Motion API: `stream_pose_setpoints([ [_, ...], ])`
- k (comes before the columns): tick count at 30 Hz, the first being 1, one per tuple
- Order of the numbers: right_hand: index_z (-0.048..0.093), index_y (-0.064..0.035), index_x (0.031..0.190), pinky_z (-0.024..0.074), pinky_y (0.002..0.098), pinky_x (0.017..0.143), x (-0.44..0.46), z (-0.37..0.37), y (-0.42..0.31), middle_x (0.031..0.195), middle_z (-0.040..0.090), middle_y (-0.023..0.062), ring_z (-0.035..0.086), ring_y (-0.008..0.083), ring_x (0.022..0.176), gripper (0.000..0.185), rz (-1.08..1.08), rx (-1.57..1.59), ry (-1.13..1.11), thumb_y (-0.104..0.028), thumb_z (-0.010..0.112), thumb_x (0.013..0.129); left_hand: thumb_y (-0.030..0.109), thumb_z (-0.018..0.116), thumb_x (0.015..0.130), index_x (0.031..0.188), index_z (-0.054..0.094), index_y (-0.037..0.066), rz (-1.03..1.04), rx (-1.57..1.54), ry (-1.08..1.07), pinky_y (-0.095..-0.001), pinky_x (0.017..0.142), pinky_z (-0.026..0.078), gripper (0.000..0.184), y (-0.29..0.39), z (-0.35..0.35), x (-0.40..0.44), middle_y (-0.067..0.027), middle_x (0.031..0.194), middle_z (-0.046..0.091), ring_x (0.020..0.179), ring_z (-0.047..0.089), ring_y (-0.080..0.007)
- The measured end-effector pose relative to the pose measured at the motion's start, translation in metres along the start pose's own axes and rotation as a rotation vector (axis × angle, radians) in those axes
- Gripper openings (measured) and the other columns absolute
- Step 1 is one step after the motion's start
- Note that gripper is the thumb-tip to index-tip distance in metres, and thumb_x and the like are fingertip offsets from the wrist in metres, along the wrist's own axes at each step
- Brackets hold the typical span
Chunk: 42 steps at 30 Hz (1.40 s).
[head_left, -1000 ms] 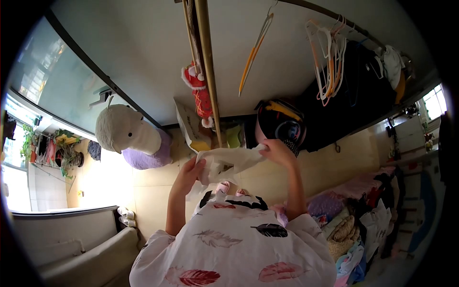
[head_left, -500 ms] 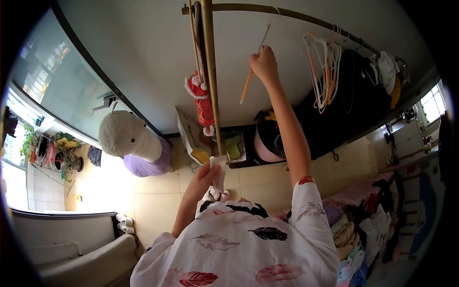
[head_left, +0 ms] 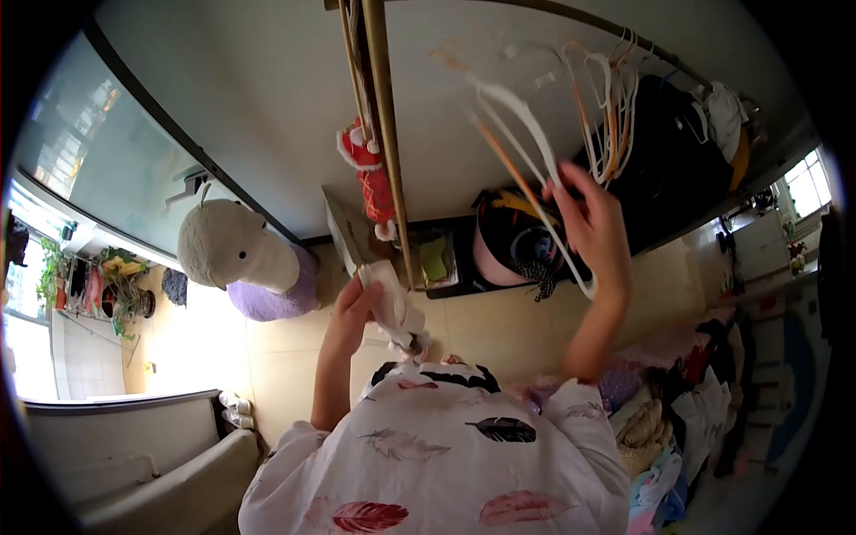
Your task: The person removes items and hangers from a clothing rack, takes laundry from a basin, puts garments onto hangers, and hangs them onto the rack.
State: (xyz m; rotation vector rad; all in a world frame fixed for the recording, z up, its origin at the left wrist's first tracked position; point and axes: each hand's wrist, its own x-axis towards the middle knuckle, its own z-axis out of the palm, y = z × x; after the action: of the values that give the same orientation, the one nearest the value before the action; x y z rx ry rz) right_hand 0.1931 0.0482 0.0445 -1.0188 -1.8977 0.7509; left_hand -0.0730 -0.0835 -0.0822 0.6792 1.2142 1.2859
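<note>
Bunched white cloth [head_left: 392, 308] hangs from my left hand [head_left: 357, 303], whose fingers are closed on its upper end, low in front of my body. Up and to the right, my right hand [head_left: 590, 218] grips a white and orange hanger [head_left: 526, 125], held tilted and partly blurred by motion. The hand and hanger are below and left of several white and orange hangers [head_left: 615, 107] hanging on the curved rail [head_left: 571, 11]. The cloth and the hanger are apart from each other.
A vertical pole [head_left: 383, 107] with a red and white plush ornament [head_left: 375, 192] stands ahead. A large plush toy [head_left: 236, 250] is at the left. Beyond my right hand are a pink bin [head_left: 495, 259] and dark clothes [head_left: 669, 160]. Piled clothes [head_left: 646, 428] lie at the lower right.
My right hand let go of the cloth, reached up to the single hanging hanger, and has brought it down and right. My left hand kept the cloth, which now hangs bunched.
</note>
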Motion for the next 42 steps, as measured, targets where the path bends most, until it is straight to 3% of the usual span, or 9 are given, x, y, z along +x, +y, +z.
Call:
stream_pose_setpoints([
  [11, 0.057, 0.0019, 0.094, 0.0254, 0.0165, 0.041, -0.117, -0.078, 0.013, 0.065, 0.051, -0.0026, 0.033, 0.0, 0.045, 0.02, 0.411, 0.136, -0.334, 0.003, 0.044, 0.079, 0.016, 0.043, 0.089, 0.112, 0.048, 0.003, 0.062, 0.136, -0.045, -0.0201, 0.057, 0.045, 0.027, 0.019, -0.007, 0.019, -0.0009, 0.087, 0.057, 0.073, 0.055, -0.0064],
  [13, 0.059, 0.002, 0.091, 0.0329, 0.0183, 0.044, -0.123, -0.079, 0.014, 0.064, 0.054, -0.0002, 0.043, 0.003, 0.048, 0.017, 0.432, 0.076, -0.388, 0.003, 0.047, 0.079, 0.014, 0.042, 0.089, 0.112, 0.048, 0.003, 0.068, 0.229, -0.057, -0.0187, 0.059, 0.043, 0.026, 0.021, -0.004, 0.021, 0.0005, 0.086, 0.057, 0.073, 0.053, -0.0053],
  [15, 0.059, 0.002, 0.092, 0.0413, 0.0217, 0.052, -0.123, -0.064, 0.019, 0.066, 0.059, 0.004, 0.055, 0.0098, 0.058, 0.016, 0.114, 0.056, -0.346, 0.001, 0.051, 0.079, 0.013, 0.042, 0.089, 0.11, 0.049, 0.002, 0.092, 0.223, -0.068, -0.0183, 0.058, 0.042, 0.025, 0.017, -0.001, 0.025, 0.0011, 0.085, 0.056, 0.073, 0.052, -0.0049],
  [23, 0.059, -0.0014, 0.097, 0.0439, 0.0233, 0.057, -0.112, -0.032, 0.021, 0.079, 0.063, 0.01, 0.059, 0.0165, 0.065, 0.02, 0.132, 0.01, -0.468, -0.002, 0.055, 0.077, 0.011, 0.043, 0.087, 0.092, 0.053, 0.0, 0.214, 0.41, -0.029, -0.0221, 0.051, 0.039, 0.016, 0.032, 0.006, 0.021, 0.0001, 0.068, 0.054, 0.061, 0.05, -0.0054],
  [28, 0.06, -0.005, 0.096, 0.043, 0.0259, 0.054, -0.111, 0.051, 0.018, 0.077, 0.063, 0.0093, 0.059, 0.0164, 0.064, 0.019, 0.118, 0.076, -0.454, -0.003, 0.052, 0.079, 0.007, 0.049, 0.077, 0.07, 0.041, -0.003, 0.347, 1.013, 0.021, -0.0375, 0.053, 0.039, 0.015, 0.052, 0.04, -0.012, -0.0169, 0.06, 0.047, 0.054, 0.047, -0.0344],
  [33, 0.061, -0.0004, 0.089, 0.0387, 0.0215, 0.051, -0.111, 0.081, 0.036, 0.066, 0.057, 0.0074, 0.049, 0.0083, 0.054, 0.014, 0.172, 0.306, -0.478, 0.001, 0.051, 0.079, 0.006, 0.059, 0.071, 0.072, 0.05, 0.002, 0.531, 1.086, 0.085, -0.0391, 0.065, 0.037, 0.01, 0.068, 0.033, -0.023, -0.0139, 0.079, 0.046, 0.071, 0.047, -0.0295],
  [36, 0.061, -0.0034, 0.088, 0.0444, 0.0234, 0.054, -0.12, 0.087, 0.02, 0.067, 0.061, 0.0063, 0.06, 0.0158, 0.059, 0.013, 0.135, 0.307, -0.399, -0.004, 0.053, 0.078, 0.012, 0.066, 0.067, 0.076, 0.055, 0.007, 0.929, 1.421, 0.201, -0.0452, 0.083, 0.028, 0.015, 0.083, 0.027, -0.029, -0.0061, 0.085, 0.048, 0.086, 0.047, -0.0215],
  [40, 0.062, -0.0029, 0.087, 0.0444, 0.0238, 0.053, -0.12, 0.088, 0.022, 0.068, 0.062, 0.0065, 0.06, 0.0153, 0.058, 0.013, 0.083, 0.354, -0.372, -0.004, 0.053, 0.078, 0.01, 0.064, 0.07, 0.076, 0.053, 0.006, 0.853, 1.401, -0.008, -0.0386, 0.078, 0.03, 0.013, 0.077, 0.006, -0.027, -0.0037, 0.074, 0.049, 0.081, 0.046, -0.0212],
  [42, 0.061, -0.0019, 0.089, 0.0447, 0.0241, 0.053, -0.11, 0.075, 0.018, 0.071, 0.063, 0.0079, 0.059, 0.0153, 0.056, 0.014, 0.34, 0.331, -0.543, -0.004, 0.053, 0.078, 0.01, 0.063, 0.072, 0.075, 0.051, 0.005, 0.706, 1.373, -0.076, -0.0369, 0.075, 0.03, 0.013, 0.075, 0.004, -0.025, -0.0045, 0.072, 0.048, 0.078, 0.045, -0.0214],
])
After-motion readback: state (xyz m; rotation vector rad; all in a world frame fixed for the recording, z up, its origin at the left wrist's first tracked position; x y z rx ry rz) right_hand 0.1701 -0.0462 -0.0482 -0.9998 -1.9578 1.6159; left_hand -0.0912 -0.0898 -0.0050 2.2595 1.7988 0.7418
